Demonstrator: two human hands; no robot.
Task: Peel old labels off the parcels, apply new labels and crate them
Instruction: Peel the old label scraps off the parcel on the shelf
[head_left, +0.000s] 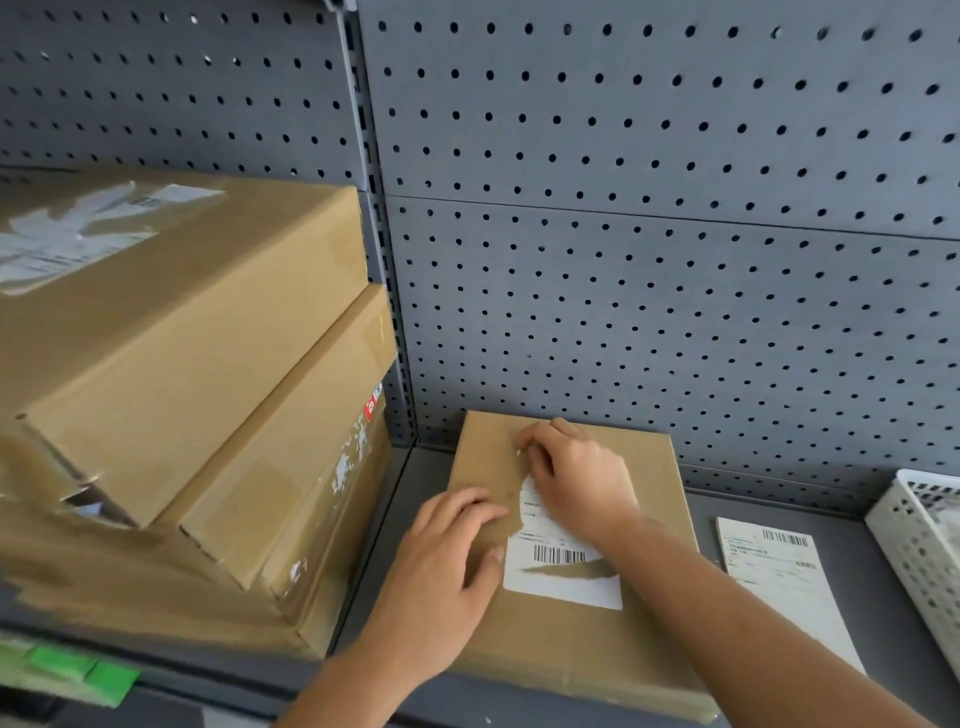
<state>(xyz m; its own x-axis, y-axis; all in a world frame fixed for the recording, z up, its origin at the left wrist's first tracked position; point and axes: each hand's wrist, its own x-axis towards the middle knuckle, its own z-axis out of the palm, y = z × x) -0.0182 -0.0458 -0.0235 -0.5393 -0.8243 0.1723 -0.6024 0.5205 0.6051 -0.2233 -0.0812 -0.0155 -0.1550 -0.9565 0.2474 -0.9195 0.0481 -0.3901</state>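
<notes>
A flat cardboard parcel (571, 642) lies on the grey shelf (698, 525) against the pegboard (649, 260). The left hand (441, 571) presses it flat, fingers straight, just beside the torn old label (563, 590). The right hand (576, 478), fingers curled, pinches the label's ragged upper edge. A fresh label sheet (779, 577) lies to the right, near a white crate (914, 545).

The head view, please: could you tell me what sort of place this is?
Probably a stockroom or parcel-packing bay: grey pegboard shelving, stacked cardboard boxes, and a parcel on the shelf whose old label is half torn off, with a fresh label sheet beside it.
</notes>
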